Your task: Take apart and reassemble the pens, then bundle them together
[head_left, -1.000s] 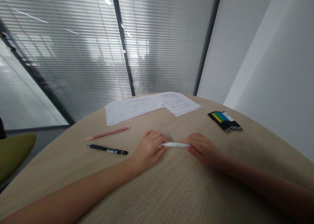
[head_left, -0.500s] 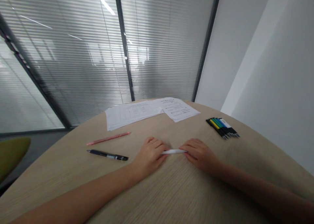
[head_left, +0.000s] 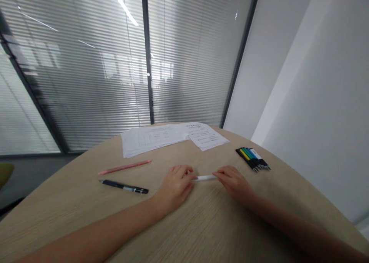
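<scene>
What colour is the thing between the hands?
White, best seen in the head view: a slim rod between the left hand and right hand.

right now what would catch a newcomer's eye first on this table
The eye goes first to the middle of the wood-grain table, where the left hand and right hand meet at either end of a slim white stick. Next comes the row of coloured pens at the right, the brightest thing there. Farther off lie printed papers, with a black pen and a pink pencil to the left of the hands.
</scene>
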A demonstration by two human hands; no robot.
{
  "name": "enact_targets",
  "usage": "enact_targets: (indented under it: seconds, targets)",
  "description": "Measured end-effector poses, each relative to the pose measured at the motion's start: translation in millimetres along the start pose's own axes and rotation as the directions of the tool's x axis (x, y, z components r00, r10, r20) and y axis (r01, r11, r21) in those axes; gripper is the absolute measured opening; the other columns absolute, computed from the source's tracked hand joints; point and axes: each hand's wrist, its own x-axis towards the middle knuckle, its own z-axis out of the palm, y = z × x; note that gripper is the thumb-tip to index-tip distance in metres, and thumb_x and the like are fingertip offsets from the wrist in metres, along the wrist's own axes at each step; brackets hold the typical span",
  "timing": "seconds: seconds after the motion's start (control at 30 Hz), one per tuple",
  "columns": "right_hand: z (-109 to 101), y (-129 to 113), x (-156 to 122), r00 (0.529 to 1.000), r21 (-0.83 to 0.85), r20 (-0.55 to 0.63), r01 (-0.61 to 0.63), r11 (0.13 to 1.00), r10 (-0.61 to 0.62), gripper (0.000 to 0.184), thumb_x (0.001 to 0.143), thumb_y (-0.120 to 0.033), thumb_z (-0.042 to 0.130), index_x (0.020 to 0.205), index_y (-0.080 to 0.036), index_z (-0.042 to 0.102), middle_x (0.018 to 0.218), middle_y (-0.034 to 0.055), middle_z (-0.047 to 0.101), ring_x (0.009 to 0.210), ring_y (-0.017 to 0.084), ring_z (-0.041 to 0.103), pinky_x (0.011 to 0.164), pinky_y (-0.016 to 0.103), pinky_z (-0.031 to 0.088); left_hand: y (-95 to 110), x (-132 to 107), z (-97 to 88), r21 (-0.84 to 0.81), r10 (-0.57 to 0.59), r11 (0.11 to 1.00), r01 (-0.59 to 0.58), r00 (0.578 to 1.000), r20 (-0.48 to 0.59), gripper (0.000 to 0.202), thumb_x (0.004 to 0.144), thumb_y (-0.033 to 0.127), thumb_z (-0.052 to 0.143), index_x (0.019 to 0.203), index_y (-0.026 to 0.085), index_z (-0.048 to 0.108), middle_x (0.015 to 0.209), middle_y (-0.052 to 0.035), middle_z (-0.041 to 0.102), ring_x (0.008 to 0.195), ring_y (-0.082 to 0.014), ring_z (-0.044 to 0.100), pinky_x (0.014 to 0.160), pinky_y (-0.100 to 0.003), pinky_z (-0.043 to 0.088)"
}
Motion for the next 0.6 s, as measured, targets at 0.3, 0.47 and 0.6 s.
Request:
enact_targets:
  seconds: [0.3, 0.47, 0.6]
  targets:
    - [-55.1, 114.5, -52.9, 0.710, -0.099, -0.077, -0.704, 0.703, 0.700, 0.024, 0.070, -0.024, 0.047, 0.083, -0.015, 0.064, 0.082, 0.0088, 0.062, 0.075, 0.022, 0.056, 0.070, 0.036, 0.044, -3.4, -2.5, 7.5, 0.027, 0.013, 1.000, -0.011, 0.999, -0.053, 0.027, 0.066, 0.003, 0.046, 0.090, 0.015, 0.050, 0.103, -0.0117, 0.048, 0.091, -0.0216, 0.047, 0.076, -0.040, 0.042]
    - [-74.8, 158.1, -90.8, 0.345, -0.047, 0.025, -0.937, 0.346, 0.938, 0.031, 0.061, -0.028, 0.054, 0.083, -0.010, 0.067, 0.076, 0.0110, 0.066, 0.075, 0.026, 0.060, 0.065, 0.031, 0.044, -2.2, -1.0, 6.1, 0.033, 0.007, 0.999, -0.006, 0.999, -0.036, 0.024, 0.068, 0.005, 0.045, 0.088, 0.016, 0.051, 0.102, -0.0107, 0.049, 0.088, -0.0202, 0.049, 0.075, -0.038, 0.042]
    - [-69.2, 162.4, -105.4, 0.300, -0.008, 0.062, -0.954, 0.301, 0.952, 0.039, 0.062, -0.032, 0.052, 0.089, -0.006, 0.065, 0.069, 0.0106, 0.067, 0.064, 0.023, 0.061, 0.054, 0.028, 0.045, -3.1, -1.2, 7.1, 0.014, 0.003, 1.000, -0.003, 1.000, -0.018, 0.021, 0.070, 0.006, 0.044, 0.086, 0.016, 0.052, 0.101, -0.0105, 0.049, 0.085, -0.0191, 0.050, 0.073, -0.037, 0.043]
